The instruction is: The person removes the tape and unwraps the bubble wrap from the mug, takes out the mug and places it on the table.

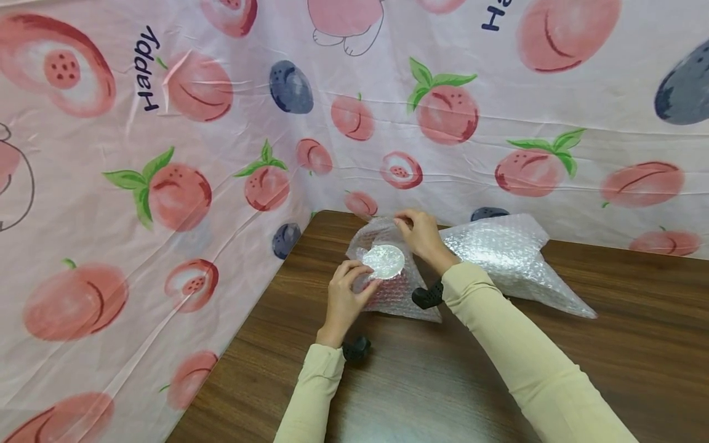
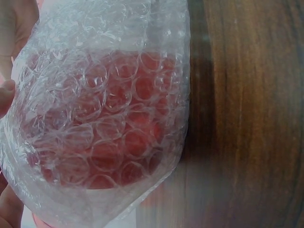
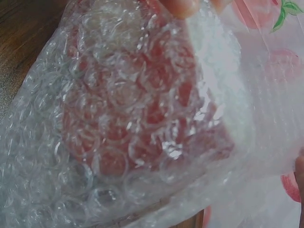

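A red container [image 1: 386,262] with a round whitish top stands inside a clear bubble wrap bag [image 1: 419,306] on the table. In the left wrist view its red body [image 2: 118,118] shows blurred through the bubbles, with paler bands above and below. My left hand [image 1: 344,298] grips the wrapped container at its near left side, fingers and thumb at the rim of the top. At the far side, my right hand [image 1: 421,235] pinches the upper edge of the bag. A fingertip [image 3: 180,7] of it shows at the top of the right wrist view.
Another larger piece of bubble wrap [image 1: 498,255] lies to the right, partly behind my right forearm. The wooden table [image 1: 421,381] meets a fruit-printed cloth [image 1: 221,147] at the left and back. Black wrist devices [image 1: 357,349] sit on both wrists.
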`<action>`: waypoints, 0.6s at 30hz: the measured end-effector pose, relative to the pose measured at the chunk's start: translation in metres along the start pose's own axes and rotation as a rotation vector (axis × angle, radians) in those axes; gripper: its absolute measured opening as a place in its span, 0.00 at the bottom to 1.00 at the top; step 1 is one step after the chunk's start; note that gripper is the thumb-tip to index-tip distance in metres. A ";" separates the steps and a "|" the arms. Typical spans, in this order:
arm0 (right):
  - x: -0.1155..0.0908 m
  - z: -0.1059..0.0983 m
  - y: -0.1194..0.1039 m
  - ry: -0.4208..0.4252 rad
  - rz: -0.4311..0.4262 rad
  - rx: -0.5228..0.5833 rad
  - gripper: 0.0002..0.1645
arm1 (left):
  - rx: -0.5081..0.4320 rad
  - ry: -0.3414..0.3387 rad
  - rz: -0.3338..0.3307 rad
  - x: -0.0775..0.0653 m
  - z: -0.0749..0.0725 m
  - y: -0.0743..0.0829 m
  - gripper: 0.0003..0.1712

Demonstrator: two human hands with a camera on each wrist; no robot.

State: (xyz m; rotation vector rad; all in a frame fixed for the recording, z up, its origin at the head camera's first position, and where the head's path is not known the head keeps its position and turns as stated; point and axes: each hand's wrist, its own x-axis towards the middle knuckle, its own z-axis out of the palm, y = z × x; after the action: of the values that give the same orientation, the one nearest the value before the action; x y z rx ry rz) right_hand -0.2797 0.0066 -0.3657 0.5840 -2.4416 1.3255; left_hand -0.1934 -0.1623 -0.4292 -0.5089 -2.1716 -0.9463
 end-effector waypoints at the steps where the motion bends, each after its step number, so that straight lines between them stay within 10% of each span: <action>1: 0.000 0.000 0.001 -0.005 0.001 0.006 0.12 | -0.001 0.001 0.001 0.000 0.000 0.000 0.11; 18: 0.004 0.004 0.008 -0.224 0.050 -0.067 0.27 | 0.023 -0.007 0.010 -0.001 0.001 0.000 0.11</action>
State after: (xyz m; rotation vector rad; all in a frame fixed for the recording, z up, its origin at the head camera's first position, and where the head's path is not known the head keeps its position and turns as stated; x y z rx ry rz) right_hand -0.2874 0.0062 -0.3717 0.6929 -2.6840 1.2518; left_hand -0.1936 -0.1619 -0.4306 -0.5129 -2.1820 -0.9145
